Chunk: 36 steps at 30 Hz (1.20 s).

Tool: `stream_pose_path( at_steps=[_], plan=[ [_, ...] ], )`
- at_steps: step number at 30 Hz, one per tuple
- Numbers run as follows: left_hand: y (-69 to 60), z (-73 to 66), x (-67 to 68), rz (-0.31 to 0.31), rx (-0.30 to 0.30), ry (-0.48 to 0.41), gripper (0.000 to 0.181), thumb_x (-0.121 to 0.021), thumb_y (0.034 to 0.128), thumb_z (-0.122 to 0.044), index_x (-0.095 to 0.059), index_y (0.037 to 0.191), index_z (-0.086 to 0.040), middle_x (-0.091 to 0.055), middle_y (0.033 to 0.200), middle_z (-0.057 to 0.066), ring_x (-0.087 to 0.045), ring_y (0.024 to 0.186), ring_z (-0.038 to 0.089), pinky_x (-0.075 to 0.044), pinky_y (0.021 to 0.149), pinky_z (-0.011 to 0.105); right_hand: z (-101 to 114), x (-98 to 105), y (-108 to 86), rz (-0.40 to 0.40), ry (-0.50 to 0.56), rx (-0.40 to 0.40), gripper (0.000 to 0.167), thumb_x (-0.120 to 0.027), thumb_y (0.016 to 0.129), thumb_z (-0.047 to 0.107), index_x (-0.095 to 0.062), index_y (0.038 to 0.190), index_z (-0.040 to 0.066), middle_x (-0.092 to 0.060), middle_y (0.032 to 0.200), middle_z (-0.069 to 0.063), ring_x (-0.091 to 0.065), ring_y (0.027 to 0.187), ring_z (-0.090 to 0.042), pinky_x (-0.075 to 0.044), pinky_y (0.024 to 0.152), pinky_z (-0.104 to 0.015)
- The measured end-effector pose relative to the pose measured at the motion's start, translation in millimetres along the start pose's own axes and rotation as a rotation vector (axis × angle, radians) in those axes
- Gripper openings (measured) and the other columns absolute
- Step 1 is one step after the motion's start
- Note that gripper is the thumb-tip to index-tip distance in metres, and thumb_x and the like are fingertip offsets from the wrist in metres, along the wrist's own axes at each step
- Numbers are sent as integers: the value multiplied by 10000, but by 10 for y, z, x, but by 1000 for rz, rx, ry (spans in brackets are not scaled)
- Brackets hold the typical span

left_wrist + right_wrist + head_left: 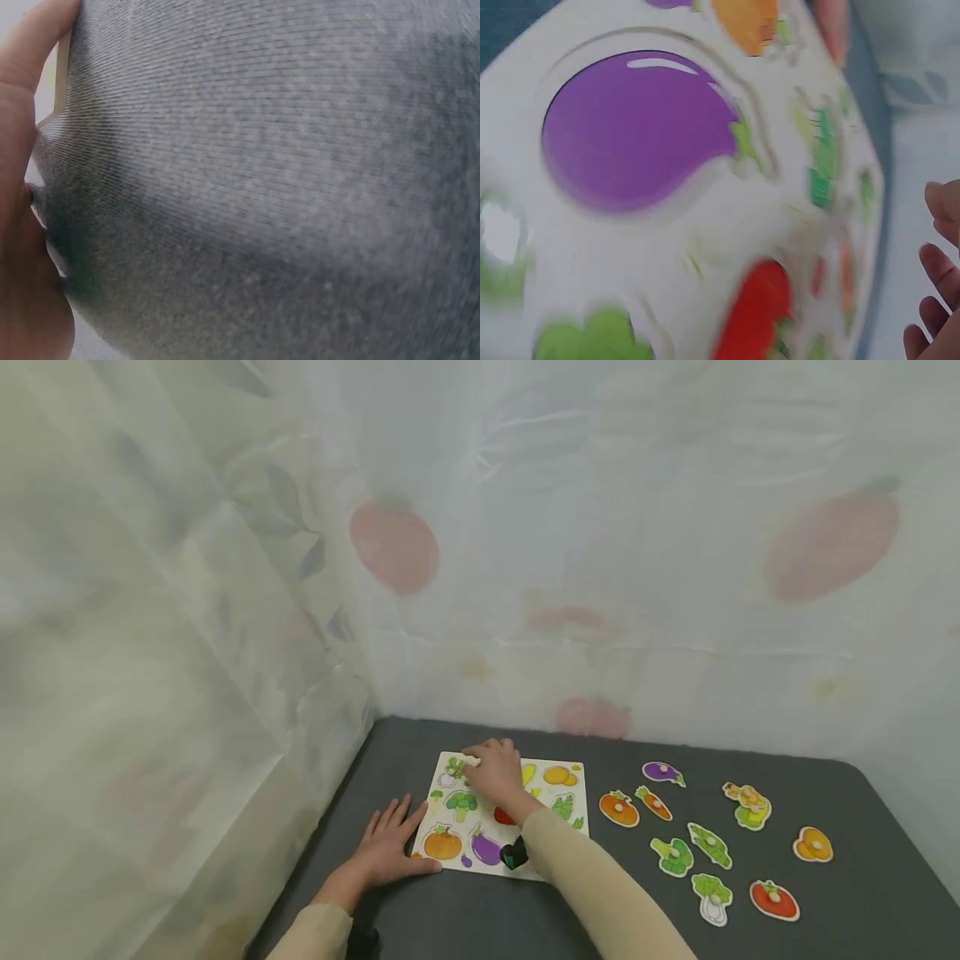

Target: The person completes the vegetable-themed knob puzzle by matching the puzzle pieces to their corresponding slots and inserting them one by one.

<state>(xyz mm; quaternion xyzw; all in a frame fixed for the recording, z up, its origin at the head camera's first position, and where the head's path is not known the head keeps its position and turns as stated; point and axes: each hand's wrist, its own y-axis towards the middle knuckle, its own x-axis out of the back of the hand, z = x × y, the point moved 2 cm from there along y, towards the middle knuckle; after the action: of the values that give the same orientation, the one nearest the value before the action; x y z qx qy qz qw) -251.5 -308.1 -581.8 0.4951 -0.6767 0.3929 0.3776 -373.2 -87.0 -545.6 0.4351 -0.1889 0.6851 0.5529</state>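
A white puzzle board [429,817] with vegetable pictures lies on the dark table. My left hand [386,849] rests beside its left edge, fingers spread, the thumb at the near left corner. In the left wrist view, the thumb [34,45] touches the board's edge. My right hand [497,770] reaches across the board to its far left part, fingers bent near the radish picture [449,778]. In the right wrist view, its fingertips [939,266] stand apart from the thumb with no piece visible between them. The eggplant picture [634,135] shows large there.
To the right lie knobbed pieces: an eggplant [662,773], pumpkin [618,810], carrot [654,804], broccoli [673,857], pea pod [709,846], cabbage [712,898], tomato [775,902] and others. Two pieces [750,807] overlap. Printed curtains [600,568] hang behind and at the left.
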Motion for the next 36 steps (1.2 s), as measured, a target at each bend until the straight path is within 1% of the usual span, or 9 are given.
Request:
stream_pose_path(
  at_steps=[3, 6, 10, 13, 17, 21, 26, 32, 36],
  plan=[
    [71, -27, 27, -3, -4, 23, 1162, -687, 733, -829, -296, 1638, -214, -178, 1683, 188, -110, 1538, 429, -32, 1200, 650, -74, 307, -17, -3, 90, 22, 311, -697, 989, 301, -746, 1279, 202, -632, 1296, -84, -454, 1253, -372, -377, 1013, -580],
    [143, -56, 51, 4, -9, 41, 1161, -704, 732, -816, -303, 1636, -209, -191, 1678, 193, -128, 1533, 439, -61, 1200, 655, -209, 607, -72, -20, 139, 33, 304, -697, 994, 297, -744, 1279, 202, -634, 1317, -68, -434, 1311, -381, -343, 1064, -615],
    [227, -85, 67, 3, -22, 50, 1159, -722, 723, -809, -324, 1629, -206, -196, 1679, 181, -132, 1538, 424, -64, 1214, 631, -448, 940, -196, -53, 152, 22, 298, -696, 996, 300, -741, 1275, 206, -644, 1300, -52, -426, 1340, -361, -299, 1110, -619],
    [293, -74, 46, -13, -44, 41, 1167, -739, 718, -795, -330, 1626, -185, -191, 1681, 181, -125, 1544, 411, -74, 1223, 609, -619, 1147, -321, -77, 150, 15, 309, -707, 989, 292, -740, 1275, 181, -660, 1263, -55, -460, 1293, -338, -322, 1093, -605],
    [364, -39, 31, -11, -60, 17, 1195, -755, 718, -779, -313, 1629, -144, -185, 1679, 200, -112, 1545, 418, -111, 1222, 603, -818, 1374, -517, -104, 157, 18, 335, -718, 981, 272, -732, 1287, 138, -668, 1252, -69, -470, 1266, -341, -346, 1063, -605],
    [420, -46, 68, -7, -72, -14, 1197, -788, 714, -742, -329, 1618, -105, -204, 1664, 236, -127, 1532, 450, -136, 1212, 621, -1047, 1607, -719, -134, 166, 23, 328, -721, 979, 232, -729, 1285, 114, -668, 1239, -95, -464, 1270, -380, -340, 1059, -632],
    [478, -31, 100, -12, -93, -19, 1192, -785, 733, -725, -314, 1617, -79, -201, 1655, 263, -131, 1524, 472, -135, 1206, 631, -1352, 1886, -944, -176, 122, 9, 317, -708, 988, 227, -727, 1279, 103, -677, 1199, -114, -459, 1259, -419, -369, 1008, -648],
    [502, 55, 120, -31, -98, -21, 1206, -793, 728, -717, -308, 1614, -58, -207, 1647, 280, -143, 1515, 488, -137, 1198, 647, -1610, 2124, -1153, -223, 68, 4, 308, -709, 980, 182, -730, 1257, 49, -700, 1175, -180, -513, 1174, -436, -349, 996, -644],
    [522, 138, 108, -22, -94, -16, 1214, -760, 731, -757, -280, 1631, -98, -175, 1665, 256, -112, 1528, 471, -111, 1207, 638, -1743, 2229, -1256, -238, 38, -40, 321, -697, 988, 199, -723, 1265, 39, -695, 1178, -202, -515, 1173, -446, -350, 983, -645]
  ],
)
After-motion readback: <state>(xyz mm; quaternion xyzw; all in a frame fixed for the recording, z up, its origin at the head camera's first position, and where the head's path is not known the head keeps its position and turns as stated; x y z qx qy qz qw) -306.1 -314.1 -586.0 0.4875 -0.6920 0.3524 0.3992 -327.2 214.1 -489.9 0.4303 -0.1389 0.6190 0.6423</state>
